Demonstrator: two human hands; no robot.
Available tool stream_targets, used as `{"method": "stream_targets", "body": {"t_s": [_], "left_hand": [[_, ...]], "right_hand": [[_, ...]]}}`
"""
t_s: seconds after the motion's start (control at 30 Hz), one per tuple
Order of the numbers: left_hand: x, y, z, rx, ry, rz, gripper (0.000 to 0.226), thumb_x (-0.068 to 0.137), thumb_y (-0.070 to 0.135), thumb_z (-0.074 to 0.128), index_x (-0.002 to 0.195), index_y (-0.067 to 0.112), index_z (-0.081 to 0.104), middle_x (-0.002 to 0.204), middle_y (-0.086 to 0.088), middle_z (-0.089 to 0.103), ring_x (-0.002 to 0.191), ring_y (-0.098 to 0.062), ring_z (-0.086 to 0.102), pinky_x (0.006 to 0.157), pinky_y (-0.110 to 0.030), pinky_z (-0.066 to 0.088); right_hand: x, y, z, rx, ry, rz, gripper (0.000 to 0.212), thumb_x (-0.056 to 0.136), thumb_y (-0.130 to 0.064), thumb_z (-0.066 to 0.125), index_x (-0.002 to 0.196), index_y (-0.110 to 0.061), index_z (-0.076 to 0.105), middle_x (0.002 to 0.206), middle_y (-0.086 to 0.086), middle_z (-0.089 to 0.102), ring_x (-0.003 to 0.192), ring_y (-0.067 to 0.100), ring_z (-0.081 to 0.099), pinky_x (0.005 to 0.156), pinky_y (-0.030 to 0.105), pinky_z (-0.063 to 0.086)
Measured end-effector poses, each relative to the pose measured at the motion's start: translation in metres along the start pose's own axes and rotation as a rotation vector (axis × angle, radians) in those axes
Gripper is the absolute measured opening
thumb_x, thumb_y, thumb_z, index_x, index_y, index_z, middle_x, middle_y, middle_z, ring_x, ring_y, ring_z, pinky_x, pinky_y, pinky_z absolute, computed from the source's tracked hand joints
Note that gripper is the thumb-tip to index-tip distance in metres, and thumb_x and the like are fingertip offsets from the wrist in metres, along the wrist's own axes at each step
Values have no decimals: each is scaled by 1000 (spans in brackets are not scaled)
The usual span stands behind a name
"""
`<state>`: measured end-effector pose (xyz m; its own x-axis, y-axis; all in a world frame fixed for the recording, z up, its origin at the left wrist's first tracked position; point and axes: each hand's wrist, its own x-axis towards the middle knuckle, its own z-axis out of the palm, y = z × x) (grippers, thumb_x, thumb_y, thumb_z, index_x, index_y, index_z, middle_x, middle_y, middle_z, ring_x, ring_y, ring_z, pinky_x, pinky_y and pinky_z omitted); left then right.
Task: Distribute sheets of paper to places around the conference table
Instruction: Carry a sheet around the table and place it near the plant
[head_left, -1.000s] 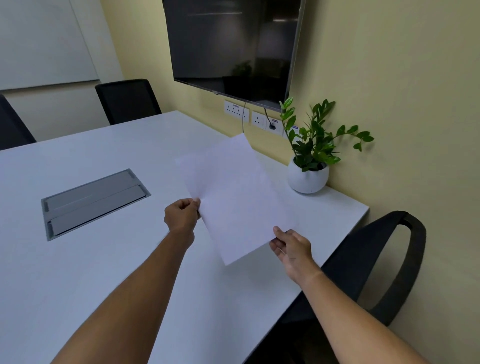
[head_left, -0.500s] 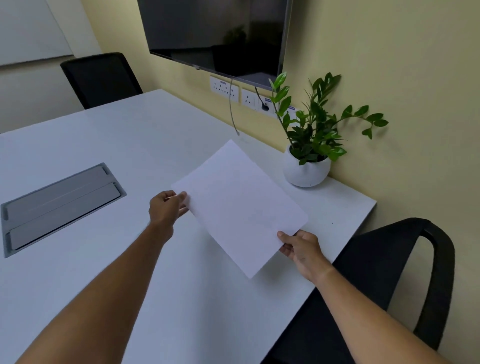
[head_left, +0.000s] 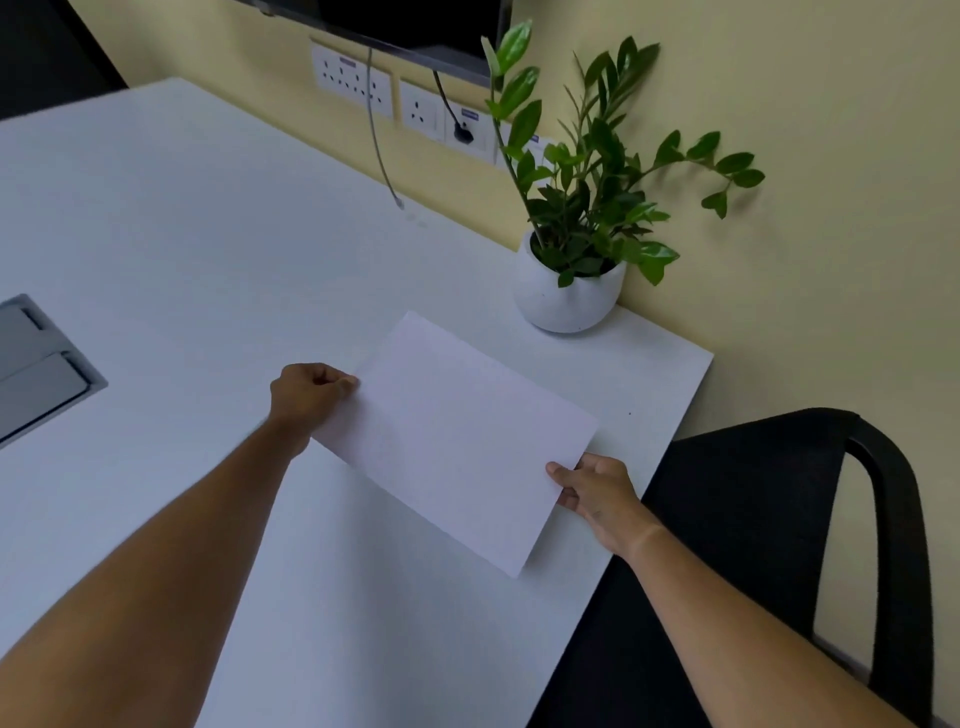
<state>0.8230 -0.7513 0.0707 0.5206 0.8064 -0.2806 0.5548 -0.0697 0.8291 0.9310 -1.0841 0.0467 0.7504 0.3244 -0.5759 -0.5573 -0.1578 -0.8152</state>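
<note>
1. Far to the left of our left hand (head_left: 310, 393), a grey hatch (head_left: 36, 364) sits flush in the white worktop (head_left: 182, 249).
2. Our left hand pinches the left edge of the sheet of paper (head_left: 457, 436) — fingers curled on top, knuckles toward us.
3. The sheet spans the space between our two hands, turned at an angle to the worktop's edge, low over the surface near its right corner; whether it lies flat or hangs just above, we cannot tell.
4. Beyond the sheet, up past both hands, wall sockets (head_left: 405, 98) line the yellow wall, a black plug in one and a grey cable (head_left: 379, 150) dangling to the worktop.
5. Our right hand (head_left: 597, 491) grips the sheet's right edge — thumb on top, fingers tucked beneath.
6. Just beyond the right hand, a potted plant (head_left: 571, 291) in a round white pot stands against the wall.
7. To the right of that hand, a black chair (head_left: 769, 519) is pushed near the worktop's edge.
</note>
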Motion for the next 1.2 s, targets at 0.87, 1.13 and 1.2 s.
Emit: {"method": "stream_targets", "body": {"t_s": [0.87,1.13,1.2], "left_hand": [[63,-35,78,222,25,-59,8,77,16,67,74,15,75,80,-2,68,72,-21,62,64,-27,50],[67,-37,79,270,48,-68,4,80,15,69,77,15,72,90,-9,68,81,-32,64,74,-35,55],[68,-36,81,273,44,-49,4,82,15,71,78,14,72,92,-11,69,85,-33,65,79,-37,56]], "right_hand": [[69,46,35,-326,678,11,26,75,-17,85,83,-15,61,86,5,63,91,30,65,83,43,58],[69,45,38,-397,671,9,30,77,-21,84,92,-12,60,89,7,61,93,29,61,85,41,55],[69,45,37,-409,666,12,30,77,-20,84,93,-12,59,84,3,56,93,28,59,86,42,54]]}}
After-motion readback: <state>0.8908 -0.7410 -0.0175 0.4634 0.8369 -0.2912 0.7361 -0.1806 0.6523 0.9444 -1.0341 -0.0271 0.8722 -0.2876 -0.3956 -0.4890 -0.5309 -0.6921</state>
